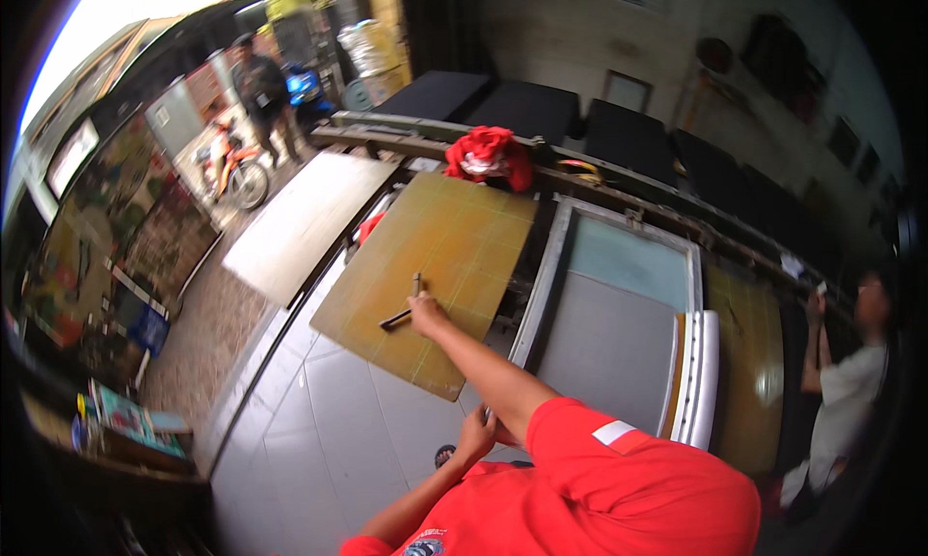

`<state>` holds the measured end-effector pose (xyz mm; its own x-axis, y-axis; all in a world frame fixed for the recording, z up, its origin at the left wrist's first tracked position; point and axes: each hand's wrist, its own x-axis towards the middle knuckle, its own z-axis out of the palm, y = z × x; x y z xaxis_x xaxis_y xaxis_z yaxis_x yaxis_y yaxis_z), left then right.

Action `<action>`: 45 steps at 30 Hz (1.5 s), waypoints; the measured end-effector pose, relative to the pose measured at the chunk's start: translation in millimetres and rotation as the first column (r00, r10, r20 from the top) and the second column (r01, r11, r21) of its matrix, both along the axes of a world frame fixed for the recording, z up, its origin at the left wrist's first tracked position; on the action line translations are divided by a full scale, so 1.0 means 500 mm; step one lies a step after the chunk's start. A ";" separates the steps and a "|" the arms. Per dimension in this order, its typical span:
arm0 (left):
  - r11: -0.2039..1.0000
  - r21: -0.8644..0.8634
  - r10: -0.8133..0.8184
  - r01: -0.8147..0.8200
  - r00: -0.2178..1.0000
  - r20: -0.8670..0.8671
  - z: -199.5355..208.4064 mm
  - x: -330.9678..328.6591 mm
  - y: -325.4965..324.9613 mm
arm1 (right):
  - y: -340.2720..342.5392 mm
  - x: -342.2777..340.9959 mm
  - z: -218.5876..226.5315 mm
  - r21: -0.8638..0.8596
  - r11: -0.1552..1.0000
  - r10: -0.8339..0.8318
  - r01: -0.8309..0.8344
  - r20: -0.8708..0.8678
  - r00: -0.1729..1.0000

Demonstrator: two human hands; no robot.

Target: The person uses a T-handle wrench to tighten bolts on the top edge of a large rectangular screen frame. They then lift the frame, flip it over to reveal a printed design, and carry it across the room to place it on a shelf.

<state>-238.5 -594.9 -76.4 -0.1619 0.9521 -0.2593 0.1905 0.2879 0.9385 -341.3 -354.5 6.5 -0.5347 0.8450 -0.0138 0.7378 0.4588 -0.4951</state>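
My right arm reaches across to a yellow-brown board (454,237) with faint pale grid lines. My right hand (426,314) is closed on a dark, angled bar-like tool (396,320), which appears to rest on the board's surface. One arm of the tool points up from the hand, and the other slants down to the left. Near my waist, below the board's front corner, my left hand (475,433) is curled closed. What it holds, if anything, is hidden.
Left of the board lies a white panel (309,222). A metal-framed screen (556,305) stands at its right, with another yellow-brown board (739,363) beyond. Red cloth (491,155) sits at the far edge. A person (851,392) stands at right, another (261,97) near a motorbike (235,174).
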 end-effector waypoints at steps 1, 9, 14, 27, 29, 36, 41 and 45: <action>0.997 -0.011 -0.077 0.077 0.996 -0.033 0.003 -0.005 0.013 | 0.010 0.006 0.006 0.037 0.997 0.059 -0.063 0.089 0.994; 0.946 0.134 -0.281 0.295 0.953 -0.112 0.058 -0.047 0.014 | -0.287 0.287 0.196 0.246 0.957 0.257 -0.152 -0.478 0.840; 0.977 0.061 -0.198 0.205 0.974 -0.109 0.105 -0.028 0.008 | -0.582 0.688 0.227 0.185 0.588 -0.602 0.787 -0.550 0.579; 0.987 0.089 -0.119 0.133 0.982 -0.149 0.109 -0.029 0.018 | -0.780 1.037 -0.112 -0.776 0.395 -0.559 0.493 -0.628 -0.542; 0.991 0.085 -0.091 0.101 0.990 -0.112 0.113 -0.025 0.020 | -0.753 1.019 -0.100 -0.805 0.279 -0.562 0.524 -0.579 -0.591; 0.984 0.122 -0.085 0.133 0.937 -0.339 0.174 0.004 0.013 | -0.756 1.051 -0.105 -0.818 0.224 -0.630 0.530 -0.537 -0.562; 0.984 0.140 -0.060 0.114 0.938 -0.343 0.165 0.007 0.014 | -0.741 1.053 -0.103 -0.749 0.153 -0.683 0.644 -0.552 -0.479; 0.979 0.167 -0.053 0.116 0.938 -0.344 0.162 0.005 0.010 | -0.745 1.054 -0.106 -0.747 0.158 -0.712 0.646 -0.540 -0.449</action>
